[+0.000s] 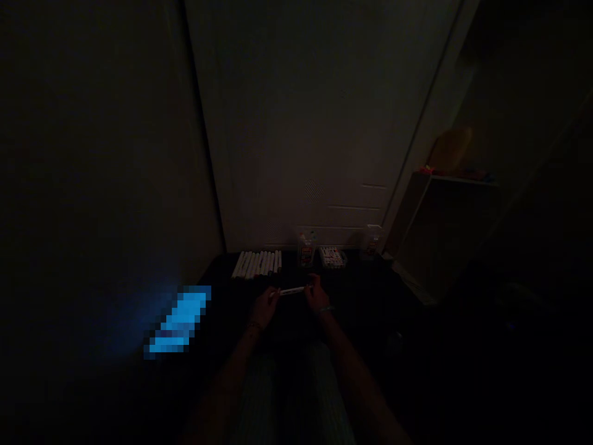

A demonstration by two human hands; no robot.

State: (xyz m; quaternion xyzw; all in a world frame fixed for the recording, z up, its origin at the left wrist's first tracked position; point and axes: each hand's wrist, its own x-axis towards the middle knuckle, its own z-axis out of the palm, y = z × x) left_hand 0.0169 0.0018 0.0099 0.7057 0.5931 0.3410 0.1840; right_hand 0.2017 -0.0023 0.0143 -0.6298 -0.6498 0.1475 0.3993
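A white marker (291,290) lies nearly level between my two hands, above the dark surface. My left hand (266,307) is closed on its left end, and my right hand (317,295) grips the right end, fingers bent around it. Beyond my left hand, several white markers (257,264) lie side by side in a row. Past my right hand are a clear container (306,250) with a dark label and a case packed with white markers (332,257). The dim light hides the fine detail of my fingers.
A second clear container (370,242) stands at the back right, near the wall (296,123). On the left glows a blurred blue screen (180,321). A shelf unit (454,222) with a yellowish object (449,148) on top is at the right.
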